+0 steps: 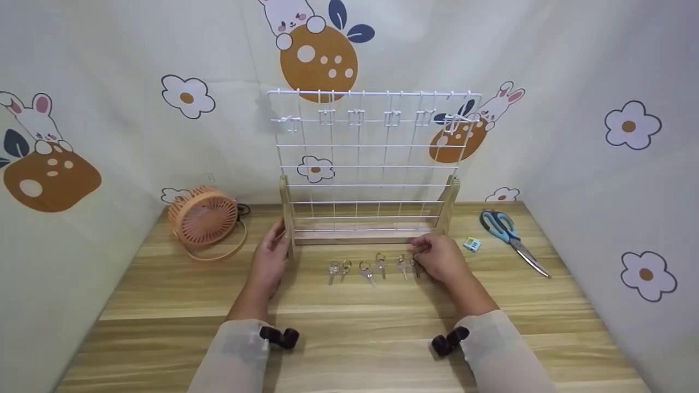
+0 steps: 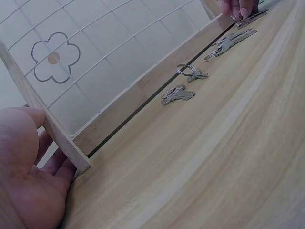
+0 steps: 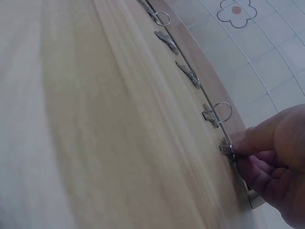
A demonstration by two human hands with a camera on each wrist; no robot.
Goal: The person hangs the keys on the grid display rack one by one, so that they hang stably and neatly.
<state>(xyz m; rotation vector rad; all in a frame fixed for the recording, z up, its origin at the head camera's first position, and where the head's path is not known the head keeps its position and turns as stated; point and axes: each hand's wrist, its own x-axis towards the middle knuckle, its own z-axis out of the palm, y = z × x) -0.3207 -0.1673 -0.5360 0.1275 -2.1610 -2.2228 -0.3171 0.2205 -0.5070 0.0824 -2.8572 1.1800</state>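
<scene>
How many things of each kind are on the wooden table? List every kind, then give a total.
Small silver metal keys: 6
White wire grid rack with wooden frame: 1
Round orange plastic desk fan: 1
Blue-handled steel scissors: 1
Small blue and yellow block: 1
Total: 10
</scene>
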